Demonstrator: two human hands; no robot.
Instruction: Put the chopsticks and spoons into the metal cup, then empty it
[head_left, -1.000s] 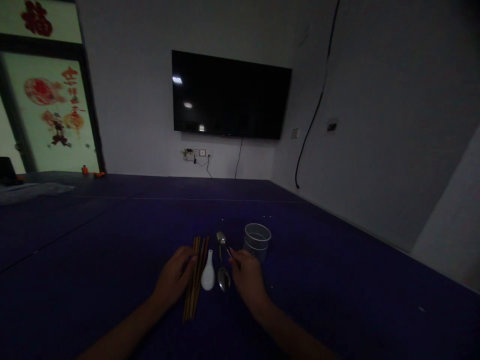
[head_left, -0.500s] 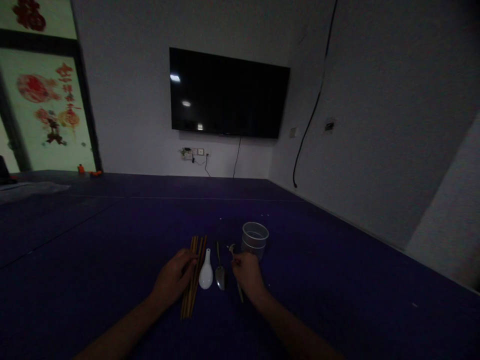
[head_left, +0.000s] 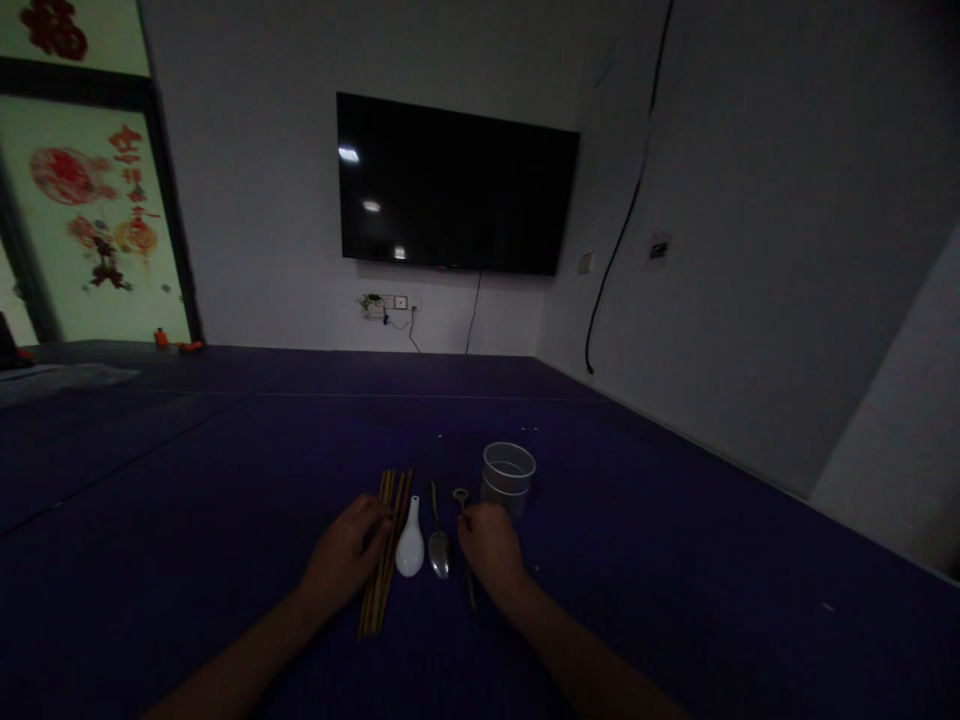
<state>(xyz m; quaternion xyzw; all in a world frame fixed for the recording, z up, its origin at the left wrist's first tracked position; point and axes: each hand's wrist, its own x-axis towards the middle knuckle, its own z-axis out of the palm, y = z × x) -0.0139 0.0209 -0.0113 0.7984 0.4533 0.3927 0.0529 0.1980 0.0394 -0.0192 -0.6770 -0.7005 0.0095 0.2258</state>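
Along the left of the row on the dark purple desk (head_left: 247,500), the left hand (head_left: 341,550) lies over the chopsticks (head_left: 373,605), its bent fingers at their far half; whether its grip pinches them or merely rests there, I cannot tell. They point away from the person, far ends leaning right. Just beside them lies the white spoon (head_left: 409,553), bowl toward the person, then the metal spoon (head_left: 439,555), laid the same way.

Right of that comes the slim metal utensil (head_left: 471,588), the thing everything turns on: it runs through the grip of the right hand (head_left: 491,550), fingers closed around its middle. A ring-like head pokes out beyond the fingertips, and the handle emerges on the near side. Its long axis almost parallels the metal spoon's, the far end tipping slightly left. The left hand sits well apart, across both spoons. Rightmost, the grey cup (head_left: 508,480) stands upright just beyond the right hand, which covers part of its lower wall; contact is unclear.
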